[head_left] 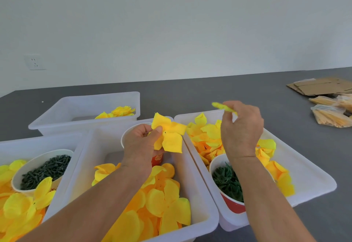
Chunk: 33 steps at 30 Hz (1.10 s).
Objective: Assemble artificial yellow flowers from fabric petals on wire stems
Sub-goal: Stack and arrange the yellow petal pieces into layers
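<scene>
Your left hand (141, 142) pinches a thin, matt yellow fabric petal piece (168, 135), softly creased. Your right hand (241, 127) holds another yellow bit (223, 107), blurred, its material unclear. The bins (198, 200) you work over are white, smooth, slightly translucent plastic with a dull sheen. The loose petals (162, 200) in them look like the same matt cloth. The cups (38, 158) look like paper, white inside; one (233, 203) is red outside. The table (228, 89) is matt dark grey. Brown cardboard (322, 86) and glossy clear bags (331, 115) lie far right.

Grey table (219, 91): four white bins (85, 108), flattened cardboard (322, 86), bagged bundles (331, 115).
</scene>
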### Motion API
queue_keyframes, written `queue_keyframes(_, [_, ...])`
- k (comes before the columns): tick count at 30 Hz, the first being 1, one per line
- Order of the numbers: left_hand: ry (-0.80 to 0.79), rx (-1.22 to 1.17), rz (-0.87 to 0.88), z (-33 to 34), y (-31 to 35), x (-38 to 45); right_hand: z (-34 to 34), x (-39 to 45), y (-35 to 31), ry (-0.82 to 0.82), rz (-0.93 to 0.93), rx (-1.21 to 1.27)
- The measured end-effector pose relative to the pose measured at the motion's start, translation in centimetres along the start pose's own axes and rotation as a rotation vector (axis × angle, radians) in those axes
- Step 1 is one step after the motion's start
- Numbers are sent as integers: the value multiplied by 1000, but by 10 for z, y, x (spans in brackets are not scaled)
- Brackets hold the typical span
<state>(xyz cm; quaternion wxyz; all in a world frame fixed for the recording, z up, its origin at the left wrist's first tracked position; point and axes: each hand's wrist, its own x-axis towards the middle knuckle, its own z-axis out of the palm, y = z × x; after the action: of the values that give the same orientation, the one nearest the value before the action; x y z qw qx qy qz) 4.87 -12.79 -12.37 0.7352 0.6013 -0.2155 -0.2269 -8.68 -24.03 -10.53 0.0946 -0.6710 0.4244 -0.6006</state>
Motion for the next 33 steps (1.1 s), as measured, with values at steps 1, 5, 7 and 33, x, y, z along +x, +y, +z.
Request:
queue_keyframes(1, [-15,1,-7,0,0,-1,1,-1,0,-181,-13,-148])
queue_keyframes(5, [-45,28,-1,2,2,-4,3,-7,1,-821,69,-469])
queue_keyframes(7, [-60,19,-4,2,3,-6,3,-8,-1,-837,54,-468])
queue_keyframes(33, [-325,37,-67,3,3,-14,12,-11,-1,-790,116,623])
